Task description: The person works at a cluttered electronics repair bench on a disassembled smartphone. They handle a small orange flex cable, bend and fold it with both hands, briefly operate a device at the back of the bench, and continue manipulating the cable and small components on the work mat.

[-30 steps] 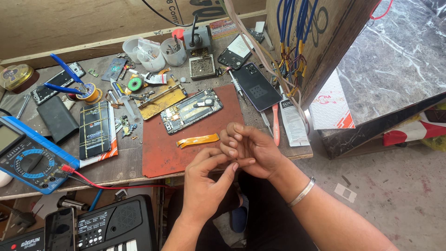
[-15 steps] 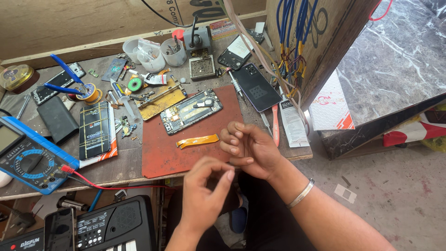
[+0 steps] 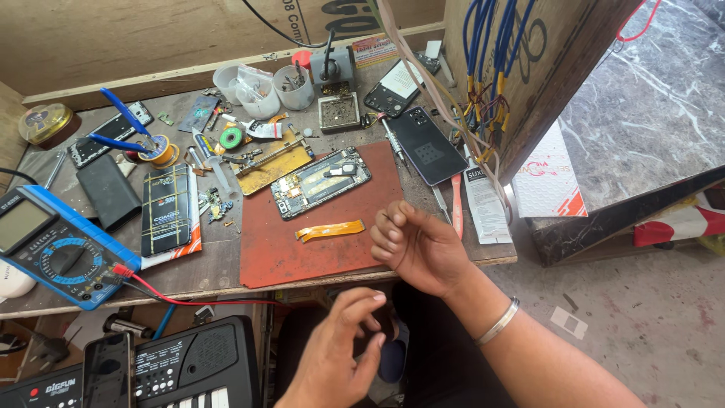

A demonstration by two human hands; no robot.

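on the far left of the desk [image 3: 226,276] lies a blue meter [image 3: 57,245] with a red wire [image 3: 189,301] that runs off toward the middle. next to it are a dark flat phone part [image 3: 111,190] and a black battery [image 3: 168,209]. behind them sit blue pliers [image 3: 124,125] and a roll of yellow tape [image 3: 160,153].

in the middle is a dark red mat [image 3: 317,242]. an open phone [image 3: 321,182] with its insides showing rests on the far part of the mat. an orange flat strip [image 3: 330,230] lies on the mat, just in front of the open phone.

below the desk edge is the left hand [image 3: 340,347]. a second ago it was up by the other hand, with the fingertips of both pinched close together. now it has dropped down and back, and its fingers are spread wide. it holds nothing that can be seen.

the right hand [image 3: 419,245] is over the right edge of the mat, near the orange strip but not touching it. its fingers are loosely curled and partly open. if a tiny bit is between them, it is too small to see. so the two hands have come apart, and the fiddly work between the fingertips looks to have stopped.

farther right lies a black phone [image 3: 428,145] face down, then a red-handled tool [image 3: 457,205] and a white packet [image 3: 483,204].
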